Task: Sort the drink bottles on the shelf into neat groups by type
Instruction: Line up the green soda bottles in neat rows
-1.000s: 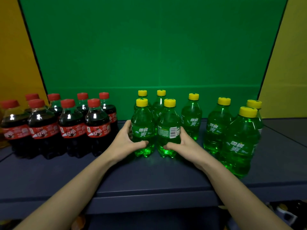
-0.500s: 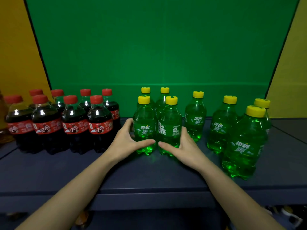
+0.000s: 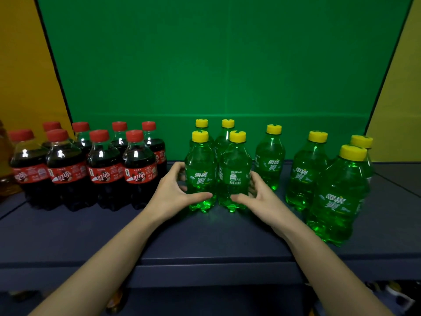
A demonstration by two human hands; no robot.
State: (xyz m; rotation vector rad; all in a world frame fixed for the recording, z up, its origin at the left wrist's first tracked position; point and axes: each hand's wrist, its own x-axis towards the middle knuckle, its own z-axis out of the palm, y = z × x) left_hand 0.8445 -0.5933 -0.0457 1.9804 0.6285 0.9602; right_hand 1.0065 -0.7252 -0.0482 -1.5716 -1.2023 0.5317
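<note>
We see our left hand (image 3: 176,190) cupped around the outer side of the front-left green bottle (image 3: 200,172), thumb lying across its lower front, while our right hand (image 3: 259,198) curls the same way around the front-right green bottle (image 3: 234,173), thumb against its base; both hands are partly closed on the pair, which stands upright and touching on the dark shelf (image 3: 205,238). Two more yellow-capped green bottles (image 3: 227,133) stand directly behind them, forming a tight block of four. To the right, four further green bottles are spaced loosely apart: one (image 3: 270,156) near the block, one (image 3: 307,172) farther right, and two at the far right, the nearer (image 3: 337,197) in front of the other. On the left, the red-capped cola bottles (image 3: 100,169) stand packed in two rows, well apart from the green ones.
</note>
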